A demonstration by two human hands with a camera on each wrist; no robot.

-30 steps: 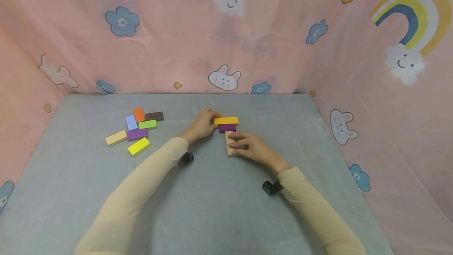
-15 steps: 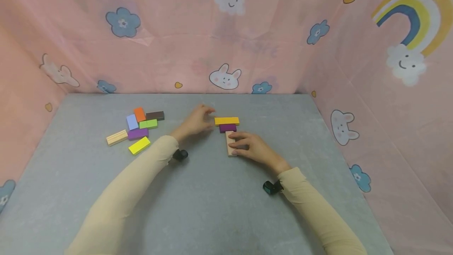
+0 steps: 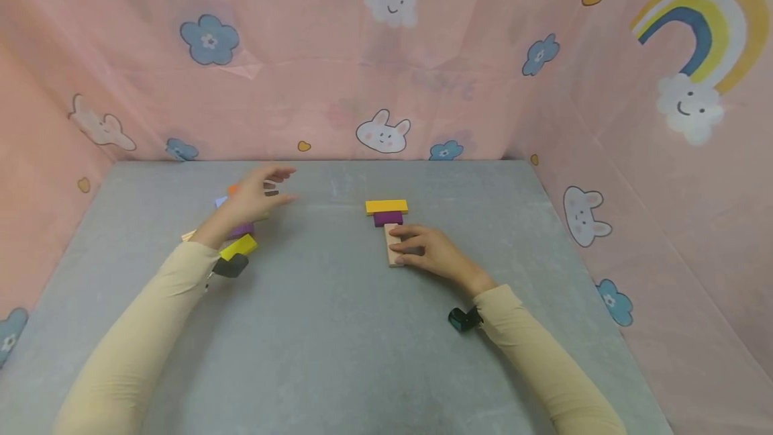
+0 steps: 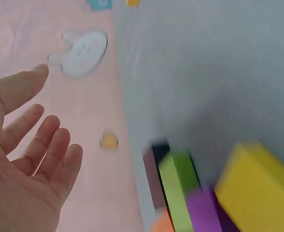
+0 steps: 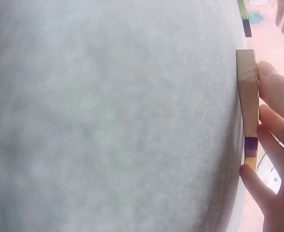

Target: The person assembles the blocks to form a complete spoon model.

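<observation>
Left hand: moved from the orange-yellow block to over the coloured blocks; fingers were parted.
Right hand: fingers, spread, rested on the plain block.

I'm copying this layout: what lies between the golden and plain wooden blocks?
A dark purple block lies between the golden block and plain wooden block, in head and right wrist views.

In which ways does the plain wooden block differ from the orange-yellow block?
Colour: the plain wooden block is pale beige, while the orange-yellow block is bright.
Pose: the wooden block points lengthwise away from the person; the orange-yellow block lies crosswise.
Contact: the right hand touches the wooden block; neither of the hands touches the orange-yellow block.
Shared: both are oblong and lie on the grey table.
</observation>
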